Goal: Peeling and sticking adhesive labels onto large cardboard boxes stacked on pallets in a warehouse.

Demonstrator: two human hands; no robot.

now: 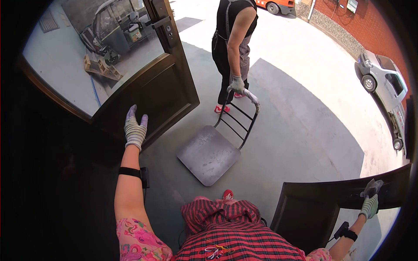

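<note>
My left hand (135, 130), in a striped glove with purple fingertips, reaches out with its thumb and fingers apart. It is over the panel of a dark brown door (167, 93); I cannot tell whether it touches. At the far right, my right hand (369, 206), in a like glove, is closed at a plastic-wrapped door handle (372, 188) on a second dark door (311, 200). Ahead of me on the floor stands a grey platform trolley (209, 154) with a black folding-style handle frame, its top bar partly wrapped.
A person in an apron (235, 43) stands beyond the trolley, one gloved hand (237, 83) on its bar. Outside are a silver pickup truck (385, 82), an orange vehicle (278, 5) and a brick wall (379, 26). A wooden pallet (102, 68) shows through the left door's glass.
</note>
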